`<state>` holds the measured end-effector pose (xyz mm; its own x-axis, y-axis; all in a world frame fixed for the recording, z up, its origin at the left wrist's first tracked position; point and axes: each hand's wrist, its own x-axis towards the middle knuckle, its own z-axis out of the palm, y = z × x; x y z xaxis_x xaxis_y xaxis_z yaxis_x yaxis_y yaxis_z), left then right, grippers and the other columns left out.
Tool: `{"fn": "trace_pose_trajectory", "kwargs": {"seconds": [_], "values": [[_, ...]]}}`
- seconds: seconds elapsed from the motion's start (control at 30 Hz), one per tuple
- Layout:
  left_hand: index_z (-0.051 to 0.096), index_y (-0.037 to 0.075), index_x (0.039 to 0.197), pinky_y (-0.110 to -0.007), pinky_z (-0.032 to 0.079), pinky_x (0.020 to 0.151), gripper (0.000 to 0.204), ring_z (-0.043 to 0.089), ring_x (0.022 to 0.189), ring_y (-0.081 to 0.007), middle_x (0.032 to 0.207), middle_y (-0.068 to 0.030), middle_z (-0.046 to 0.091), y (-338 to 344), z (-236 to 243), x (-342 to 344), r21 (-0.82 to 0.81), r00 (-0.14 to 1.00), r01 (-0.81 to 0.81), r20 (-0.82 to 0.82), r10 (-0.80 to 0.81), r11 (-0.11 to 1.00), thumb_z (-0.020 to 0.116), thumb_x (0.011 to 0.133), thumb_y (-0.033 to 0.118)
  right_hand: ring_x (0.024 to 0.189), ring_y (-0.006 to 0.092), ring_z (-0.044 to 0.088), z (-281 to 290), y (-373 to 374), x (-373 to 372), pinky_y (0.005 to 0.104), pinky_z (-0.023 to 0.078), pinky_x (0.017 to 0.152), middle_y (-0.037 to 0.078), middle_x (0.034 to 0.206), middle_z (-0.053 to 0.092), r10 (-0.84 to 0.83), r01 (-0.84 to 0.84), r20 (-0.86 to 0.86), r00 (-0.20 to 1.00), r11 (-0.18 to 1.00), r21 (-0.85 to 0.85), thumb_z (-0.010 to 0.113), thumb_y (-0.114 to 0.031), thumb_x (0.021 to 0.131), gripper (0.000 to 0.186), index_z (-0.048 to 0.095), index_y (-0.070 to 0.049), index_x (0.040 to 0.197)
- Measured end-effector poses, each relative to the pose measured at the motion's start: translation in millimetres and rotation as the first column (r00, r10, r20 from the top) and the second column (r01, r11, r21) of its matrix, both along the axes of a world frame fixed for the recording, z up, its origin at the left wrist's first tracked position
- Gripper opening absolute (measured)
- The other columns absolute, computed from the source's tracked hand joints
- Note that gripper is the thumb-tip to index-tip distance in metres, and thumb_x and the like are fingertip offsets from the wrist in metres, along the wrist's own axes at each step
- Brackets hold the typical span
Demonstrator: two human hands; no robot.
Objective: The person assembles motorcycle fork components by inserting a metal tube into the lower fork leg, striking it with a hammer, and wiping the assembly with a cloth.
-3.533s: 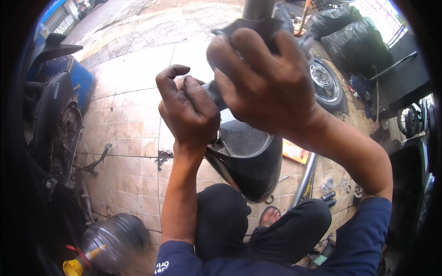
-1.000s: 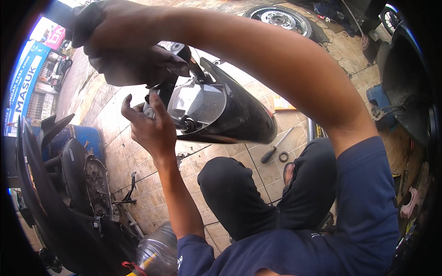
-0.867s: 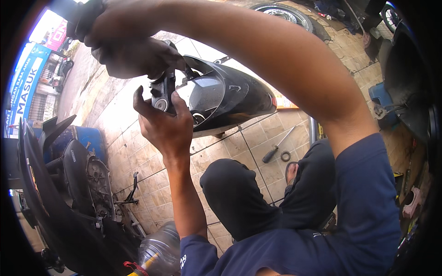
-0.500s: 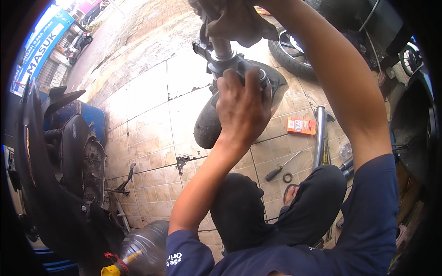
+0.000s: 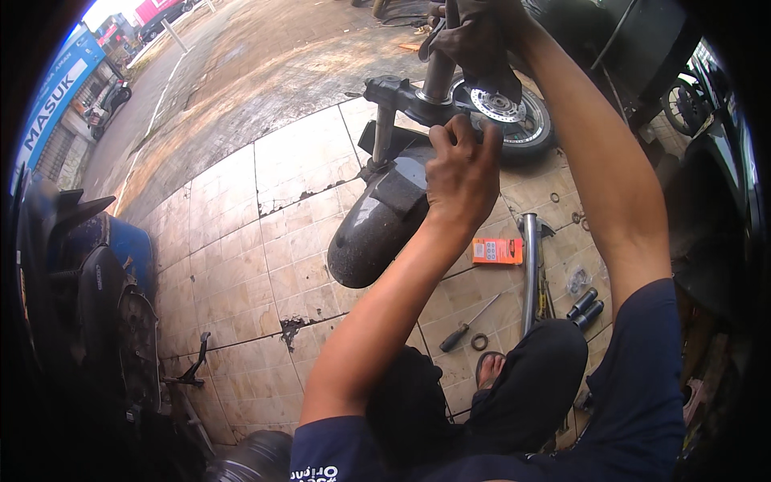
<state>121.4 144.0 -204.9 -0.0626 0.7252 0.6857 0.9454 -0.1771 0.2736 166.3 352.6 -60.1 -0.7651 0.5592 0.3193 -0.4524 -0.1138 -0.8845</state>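
A motorcycle's front fork clamp [image 5: 397,95] stands in front of me, with a bare metal tube [image 5: 438,76] rising from it. My left hand [image 5: 466,173] is closed at the clamp's right end; what lies under its fingers is mostly hidden. High up, my right hand [image 5: 502,20] grips a dark grey cloth [image 5: 474,48] wrapped about the metal tube. From the clamp's left end a fork leg [image 5: 384,138] runs down to a black front fender [image 5: 377,225].
A wheel with a brake disc [image 5: 526,132] lies beyond my left hand. On the tiles are an orange packet [image 5: 498,251], a long metal tube [image 5: 530,273], a screwdriver [image 5: 455,337], a ring [image 5: 479,341] and two dark cylinders [image 5: 589,313]. Black motorcycle parts [image 5: 96,297] stand at left.
My view has shifted, showing more of the clamp, the fork leg and the wheel. My left hand stays closed at the clamp; my right hand still holds the cloth round the tube.
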Motion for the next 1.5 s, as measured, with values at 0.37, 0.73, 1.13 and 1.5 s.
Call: {"fn": "trace_pose_trajectory", "kwargs": {"seconds": [0.37,0.73,1.13,1.5], "values": [[0.055,0.011,0.117,-0.046,0.06,0.055,0.032,0.054,0.098,-0.0405,0.112,-0.0196,0.05,38.1,-11.7,17.3,-0.085,0.999,0.038,0.005,-0.038,0.996,0.065,0.086,0.011,0.072,0.029,0.065,-10.3,31.2,17.4,0.0414,0.057,0.078,0.015,0.077,0.064,-0.026,0.025,-0.031,0.999,0.999,-0.041,0.054,-0.024,0.073,0.031,0.065,0.001,0.087],[0.05,0.016,0.135,-0.047,0.053,0.065,0.05,0.056,0.092,-0.0367,0.109,-0.0187,0.05,30.4,-23.8,-1.6,-0.067,0.996,0.091,-0.012,-0.092,0.994,0.069,0.09,0.023,0.059,0.0187,0.058,-26.1,37.9,64.4,0.0312,0.051,0.06,0.007,0.069,0.062,-0.229,0.204,0.233,0.945,0.971,0.127,0.054,-0.021,0.084,0.021,0.062,-0.006,0.072],[0.051,0.004,0.135,-0.047,0.048,0.083,0.063,0.056,0.095,-0.0366,0.107,-0.0184,0.056,-52.8,-49.8,-61.7,-0.105,0.845,0.458,0.358,-0.396,0.883,0.077,0.084,0.031,0.099,0.0206,0.07,-68.6,-123.0,176.6,0.0348,0.056,0.093,0.012,0.108,0.07,-0.524,0.557,0.284,0.803,0.829,-0.046,0.062,-0.019,0.094,0.031,0.063,0.001,0.117],[0.064,-0.003,0.113,-0.036,0.052,0.086,0.029,0.069,0.096,-0.0229,0.101,-0.0167,0.071,-51.4,1.0,-17.4,-0.186,0.503,0.824,0.677,-0.538,0.536,0.073,0.093,0.015,0.154,0.0358,0.015,-127.6,-213.6,184.0,0.046,0.015,0.125,0.025,0.162,0.019,-0.688,0.114,0.376,0.621,0.554,0.824,0.091,-0.034,0.07,0.124,0.009,-0.007,0.16]]}}
